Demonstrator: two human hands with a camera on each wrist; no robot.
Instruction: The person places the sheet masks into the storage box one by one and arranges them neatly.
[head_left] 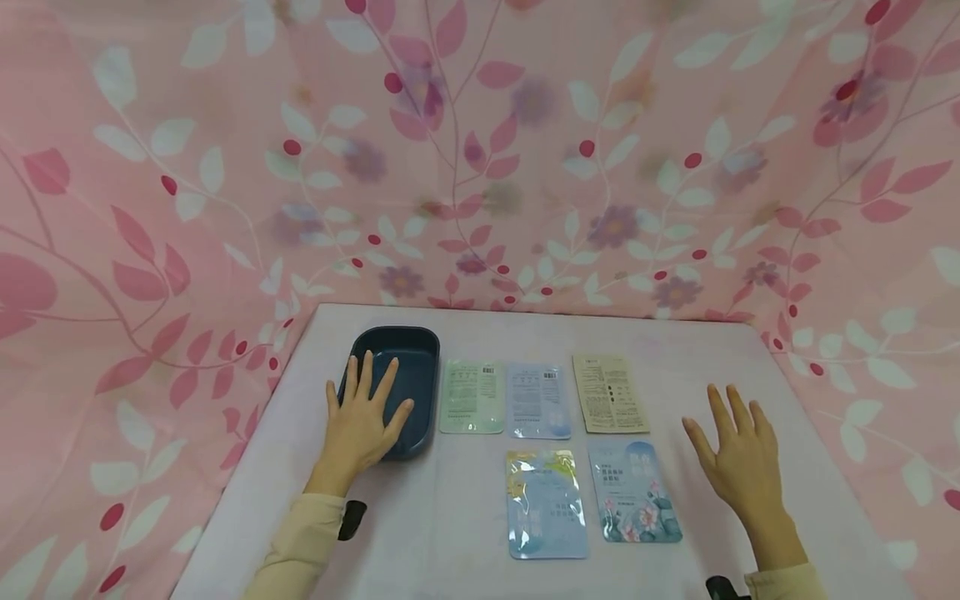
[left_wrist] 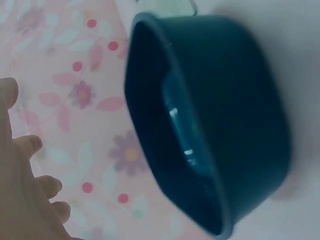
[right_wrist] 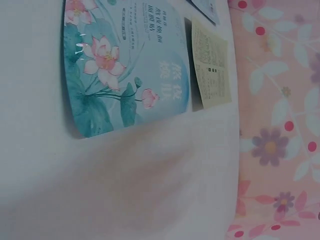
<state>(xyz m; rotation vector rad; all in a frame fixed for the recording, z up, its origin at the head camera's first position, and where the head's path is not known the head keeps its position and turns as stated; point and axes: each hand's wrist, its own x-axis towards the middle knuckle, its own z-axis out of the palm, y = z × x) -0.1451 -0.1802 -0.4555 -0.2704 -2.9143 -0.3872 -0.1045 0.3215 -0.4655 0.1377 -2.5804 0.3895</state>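
My left hand (head_left: 360,429), fingers spread, is over the near left part of a dark blue rectangular tub (head_left: 414,392). In the left wrist view the fingers appear apart from the tub (left_wrist: 240,110). My right hand (head_left: 742,462) has its fingers extended above the table's right side and holds nothing. Nearest to it lies a blue sachet with pink lotus flowers (head_left: 636,493), also seen in the right wrist view, where the hand itself is out of frame. To its left lies a shiny blue and yellow sachet (head_left: 547,504).
Behind them lie a pale green sachet (head_left: 472,398), a light blue sachet (head_left: 538,402) and a beige sachet (head_left: 611,394), printed text up. All rest on a white-covered table (head_left: 465,508). Pink floral cloth (head_left: 480,183) hangs behind and at both sides.
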